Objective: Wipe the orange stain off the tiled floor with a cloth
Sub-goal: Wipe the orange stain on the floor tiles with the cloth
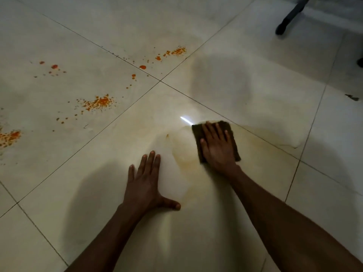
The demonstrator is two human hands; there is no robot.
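Both forearms enter from the bottom edge and reach forward over the tiled floor (255, 91). Left hand (144, 185) lies palm-down on bare tile, fingers straight and close together, thumb spread wide to the side; it holds nothing and serves as a brace. Right hand (217, 146) rests flat on a dark brown cloth (197, 130), fingers straight and slightly apart, pressing the folded pad against the tile rather than gripping it.

Stain location: a pale yellow-orange smear (182, 154) spreads on the tile between the hands and around the cloth, with a faint film running on to the right. Undisturbed orange splatter (99, 102) sits well apart on the tile to the left, further spots (177, 51) lie beyond the grout cross, and another patch (9, 137) touches the left frame edge.

Judged procedure for the current stroke:
- Keep the palm and all fingers flat so pressure spreads across the whole pad.
- Work from the smear's outer edge inward, using overlapping passes, to avoid widening the film.
- Refold the cloth to a clean face once it loads with pigment; a saturated face probably redeposits colour.
- Hold the bracing hand on clean tile, clear of the smear.

Task progress appears partial: the splatter remains untouched.
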